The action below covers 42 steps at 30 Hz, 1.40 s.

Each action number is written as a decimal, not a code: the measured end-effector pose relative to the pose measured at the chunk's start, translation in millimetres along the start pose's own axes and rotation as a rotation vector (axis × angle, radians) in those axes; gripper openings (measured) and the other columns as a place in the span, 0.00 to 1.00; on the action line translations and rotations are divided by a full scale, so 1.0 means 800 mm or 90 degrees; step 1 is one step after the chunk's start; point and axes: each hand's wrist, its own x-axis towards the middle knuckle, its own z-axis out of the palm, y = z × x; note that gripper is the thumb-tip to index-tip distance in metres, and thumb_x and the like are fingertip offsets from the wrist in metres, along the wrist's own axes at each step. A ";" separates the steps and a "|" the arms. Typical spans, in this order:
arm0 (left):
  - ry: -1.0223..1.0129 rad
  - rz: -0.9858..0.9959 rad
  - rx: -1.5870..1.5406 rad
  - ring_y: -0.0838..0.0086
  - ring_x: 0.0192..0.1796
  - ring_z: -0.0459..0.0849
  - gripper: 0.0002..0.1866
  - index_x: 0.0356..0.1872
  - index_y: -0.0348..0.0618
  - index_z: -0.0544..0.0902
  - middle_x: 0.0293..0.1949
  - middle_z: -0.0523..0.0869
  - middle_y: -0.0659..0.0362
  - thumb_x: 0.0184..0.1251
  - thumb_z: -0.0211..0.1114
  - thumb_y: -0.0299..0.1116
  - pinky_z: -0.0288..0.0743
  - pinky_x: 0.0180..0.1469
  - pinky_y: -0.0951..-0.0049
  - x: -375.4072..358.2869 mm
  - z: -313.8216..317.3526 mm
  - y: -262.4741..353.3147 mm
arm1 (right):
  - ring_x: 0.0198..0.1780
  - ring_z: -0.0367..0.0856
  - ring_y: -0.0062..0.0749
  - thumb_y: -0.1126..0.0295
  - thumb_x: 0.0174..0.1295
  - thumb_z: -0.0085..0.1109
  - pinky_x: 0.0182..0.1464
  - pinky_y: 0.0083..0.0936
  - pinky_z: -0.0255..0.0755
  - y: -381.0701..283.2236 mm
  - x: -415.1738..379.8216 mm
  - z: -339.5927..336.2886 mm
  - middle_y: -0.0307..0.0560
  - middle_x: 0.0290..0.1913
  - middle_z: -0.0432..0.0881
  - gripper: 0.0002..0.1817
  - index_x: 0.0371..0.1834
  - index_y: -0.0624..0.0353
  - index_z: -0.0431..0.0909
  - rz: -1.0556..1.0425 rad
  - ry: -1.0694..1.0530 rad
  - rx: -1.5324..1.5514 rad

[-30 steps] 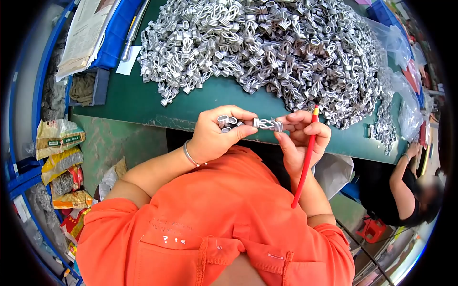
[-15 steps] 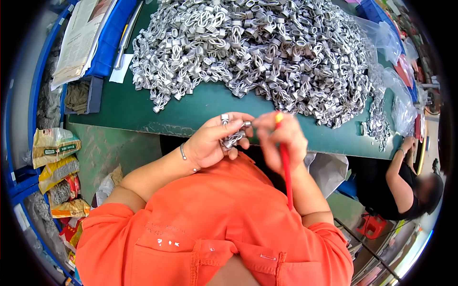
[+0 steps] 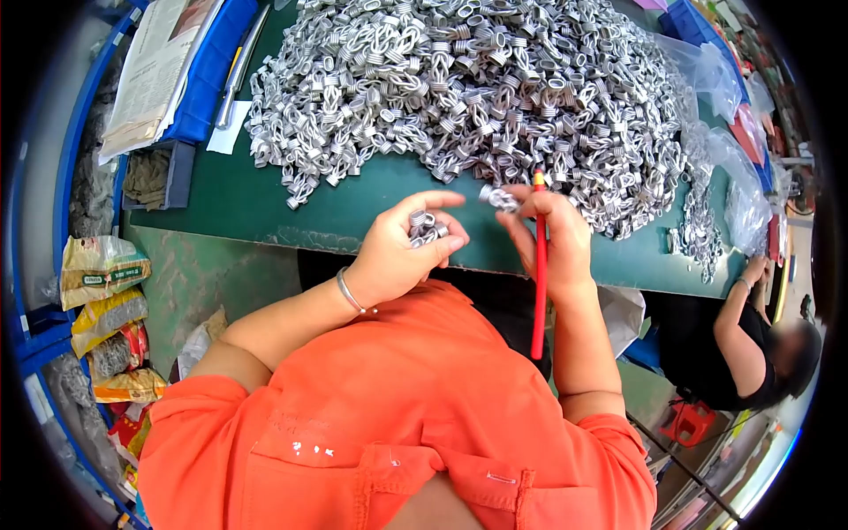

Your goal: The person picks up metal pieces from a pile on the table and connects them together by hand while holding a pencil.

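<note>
My left hand (image 3: 395, 243) is curled around a few small silver metal links (image 3: 426, 230), which show between the thumb and fingers. In my right hand (image 3: 564, 238) a red pen-like stick (image 3: 540, 274) with a yellow band near its upper end is held upright across the palm. Pinched at the same hand's fingertips is one twisted metal link (image 3: 501, 199), slightly blurred. Both hands are over the front edge of the green table (image 3: 353, 208), a short gap apart. Just beyond them lies a large pile of the same links (image 3: 459, 97).
At the left stands a blue bin (image 3: 208, 88) with newspapers (image 3: 155, 79) against it, beside a grey box holding cloth (image 3: 146, 179). Clear plastic bags (image 3: 746, 190) and a small strand of links (image 3: 698, 234) lie at the right. Another person (image 3: 742, 344) sits at the table's right end.
My right hand has moved away from the left, up and to the right, with a link at its fingertips and the red stick turned upright. My left fingers have closed more around their links.
</note>
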 end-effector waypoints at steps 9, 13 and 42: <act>0.023 0.010 0.059 0.87 0.20 0.72 0.10 0.38 0.37 0.77 0.23 0.78 0.63 0.55 0.65 0.24 0.65 0.19 0.87 0.001 -0.007 0.000 | 0.29 0.78 0.23 0.81 0.57 0.53 0.28 0.15 0.71 -0.020 -0.018 0.015 0.55 0.39 0.79 0.12 0.36 0.59 0.60 0.383 0.031 0.636; 0.023 0.066 0.081 0.87 0.20 0.72 0.10 0.38 0.37 0.77 0.24 0.79 0.63 0.54 0.65 0.23 0.64 0.18 0.87 -0.002 -0.008 -0.004 | 0.29 0.78 0.24 0.84 0.57 0.51 0.29 0.16 0.72 -0.012 -0.022 0.016 0.55 0.37 0.79 0.12 0.37 0.58 0.59 0.406 -0.002 0.719; -0.022 0.090 0.002 0.86 0.20 0.72 0.09 0.38 0.35 0.77 0.29 0.80 0.60 0.55 0.64 0.22 0.64 0.19 0.86 -0.013 -0.006 -0.003 | 0.38 0.80 0.37 0.88 0.44 0.63 0.39 0.28 0.78 -0.026 -0.035 0.031 0.61 0.40 0.76 0.25 0.37 0.58 0.57 0.095 0.196 0.503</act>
